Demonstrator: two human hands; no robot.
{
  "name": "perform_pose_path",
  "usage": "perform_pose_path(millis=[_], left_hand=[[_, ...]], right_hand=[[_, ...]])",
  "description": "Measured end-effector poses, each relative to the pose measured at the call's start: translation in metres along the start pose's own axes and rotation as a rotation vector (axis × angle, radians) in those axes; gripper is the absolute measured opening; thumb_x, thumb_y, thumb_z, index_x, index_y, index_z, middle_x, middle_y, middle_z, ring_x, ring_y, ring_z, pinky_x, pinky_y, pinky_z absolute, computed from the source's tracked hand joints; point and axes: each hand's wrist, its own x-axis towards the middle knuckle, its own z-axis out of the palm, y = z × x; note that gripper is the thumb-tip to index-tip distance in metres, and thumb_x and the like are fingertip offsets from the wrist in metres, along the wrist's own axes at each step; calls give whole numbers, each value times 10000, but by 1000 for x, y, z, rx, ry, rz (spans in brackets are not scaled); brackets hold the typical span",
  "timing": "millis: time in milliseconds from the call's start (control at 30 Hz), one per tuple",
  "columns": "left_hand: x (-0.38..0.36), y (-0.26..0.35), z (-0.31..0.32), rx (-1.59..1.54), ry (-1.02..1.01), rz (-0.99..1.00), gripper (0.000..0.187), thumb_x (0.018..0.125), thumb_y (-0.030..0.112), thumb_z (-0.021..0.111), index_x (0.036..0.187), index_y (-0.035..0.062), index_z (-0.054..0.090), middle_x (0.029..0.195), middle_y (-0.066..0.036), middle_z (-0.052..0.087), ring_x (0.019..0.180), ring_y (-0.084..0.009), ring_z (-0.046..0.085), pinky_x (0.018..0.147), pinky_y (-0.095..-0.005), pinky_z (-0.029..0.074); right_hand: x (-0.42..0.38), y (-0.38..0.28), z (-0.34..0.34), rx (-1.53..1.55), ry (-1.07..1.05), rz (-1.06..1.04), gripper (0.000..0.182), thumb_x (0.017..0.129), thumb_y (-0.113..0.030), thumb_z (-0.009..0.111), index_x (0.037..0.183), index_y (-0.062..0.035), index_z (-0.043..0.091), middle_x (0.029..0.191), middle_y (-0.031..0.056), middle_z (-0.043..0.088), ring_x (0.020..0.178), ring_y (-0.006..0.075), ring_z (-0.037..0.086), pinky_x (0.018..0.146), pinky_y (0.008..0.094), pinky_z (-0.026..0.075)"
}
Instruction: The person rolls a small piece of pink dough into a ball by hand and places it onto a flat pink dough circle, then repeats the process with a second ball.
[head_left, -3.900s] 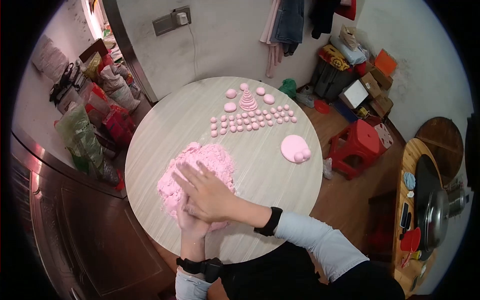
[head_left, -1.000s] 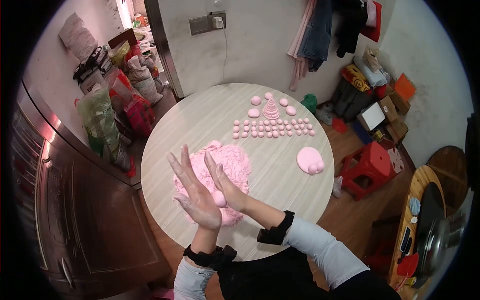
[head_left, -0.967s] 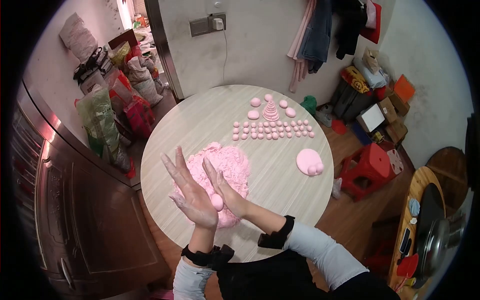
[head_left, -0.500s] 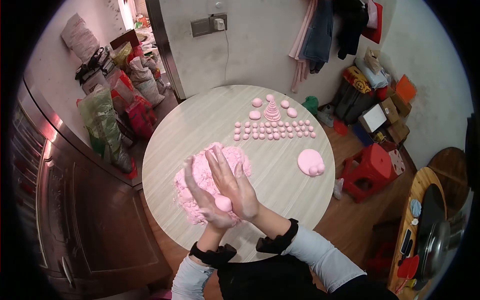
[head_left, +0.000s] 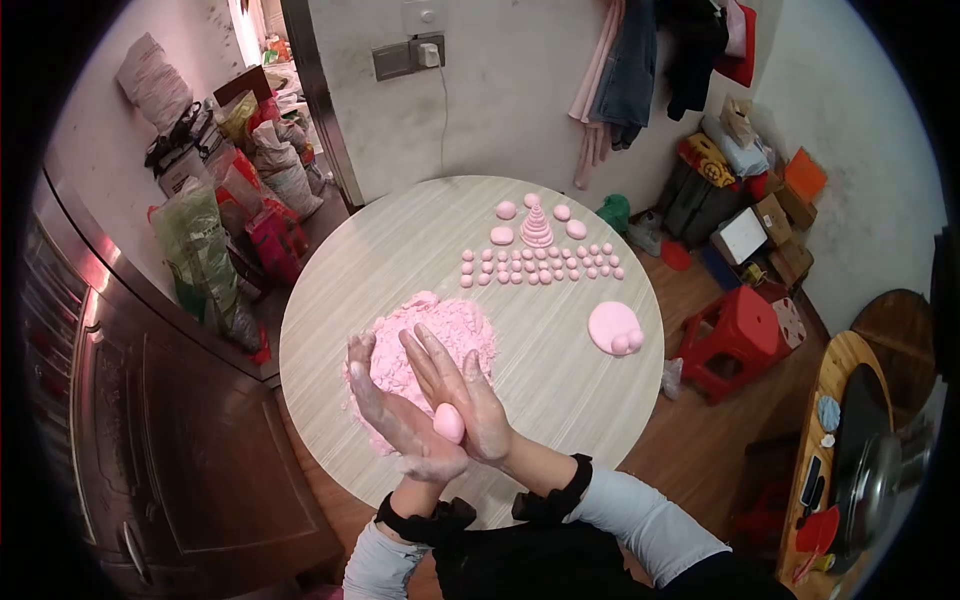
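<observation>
Between my two palms, near their heels, sits a smooth pink ball (head_left: 449,424) of soft modelling material. My left hand (head_left: 405,415) lies under and to the left of it, palm turned up, fingers stretched. My right hand (head_left: 468,405) presses against its right side with straight fingers. Below both hands a crumbly pink heap (head_left: 455,325) is spread on the round table (head_left: 345,260); the hands hide part of it. Pale residue coats my fingers.
Several small pink balls (head_left: 530,265) stand in rows at the table's far side. Behind them is a ridged pink cone (head_left: 537,228) with larger balls around it. A flat pink disc (head_left: 608,325) bearing small balls lies right. A red stool (head_left: 735,335) stands beyond the edge.
My left hand has slid down and tipped further palm-up, so more of the pink ball shows. The right hand stays against it. The whole view has shifted slightly.
</observation>
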Motion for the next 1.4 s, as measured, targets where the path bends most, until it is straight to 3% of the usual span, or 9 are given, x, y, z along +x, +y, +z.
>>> perform_pose_path(millis=[433,500,633,767,833,1033,1133,1200,1400], left_hand=[[-19,-19,-12,225,-320,-122,787,929,600,111,1473,34,55,1486,-272,125,1379,-407,169,1104,-525,114],[-14,5,-6,129,-344,-162,861,894,664,98,1473,33,11,1507,-217,125,1403,-343,131,1132,-486,47],[30,24,-4,-74,-18,-352,839,905,645,98,1474,36,4,1505,-219,137,1408,-324,121,1134,-459,25],[22,22,-4,11,-159,-271,870,883,677,87,1475,49,-18,1493,-241,145,1407,-325,121,1131,-465,17],[22,37,-1,-109,-191,-208,887,873,695,84,1476,52,-19,1496,-242,130,1407,-342,109,1129,-475,16],[-10,15,-2,-37,-417,9,851,904,641,98,1470,8,39,1507,-245,76,1399,-413,56,1105,-542,48],[-2,23,-2,35,-482,14,852,896,661,97,1478,48,-13,1525,-222,36,1416,-348,52,1121,-506,27],[14,23,2,-191,-289,-290,857,897,663,115,1477,46,-16,1526,-219,33,1419,-335,45,1123,-494,23],[-7,15,12,-152,-335,-390,874,890,682,107,1475,51,-44,1530,-200,38,1421,-314,28,1128,-473,-14]], right_hand=[[8,-27,-4,-148,-43,-202,731,961,-552,119,1469,-71,-91,1543,162,-35,1429,264,-59,1140,405,-40],[14,-17,-10,-525,-69,-194,772,949,-580,133,1459,-63,-126,1542,165,-48,1427,272,-72,1134,414,-50],[-10,-18,-3,-553,-253,-171,751,972,-527,164,1449,-36,-143,1530,204,-80,1426,291,-51,1140,400,14],[-1,-35,9,-257,-245,-167,760,967,-537,174,1453,-38,-130,1529,204,-80,1426,293,-54,1139,407,5],[4,-28,2,-588,-216,-151,771,958,-559,154,1455,-42,-127,1530,200,-84,1426,283,-68,1136,407,-19],[5,-45,10,-279,-189,-256,745,975,-521,150,1447,-18,-130,1525,204,-111,1421,284,-98,1134,404,-45],[7,-26,-16,-550,-76,-189,799,944,-587,125,1445,-30,-154,1537,162,-109,1425,284,-77,1133,414,-35],[-5,-23,-12,-575,-160,-228,839,930,-616,158,1443,-33,-161,1531,175,-127,1422,294,-91,1128,433,-52],[-1,-31,-21,-629,-86,-319,890,928,-610,236,1430,-2,-175,1517,228,-122,1418,325,-90,1129,437,-36]])
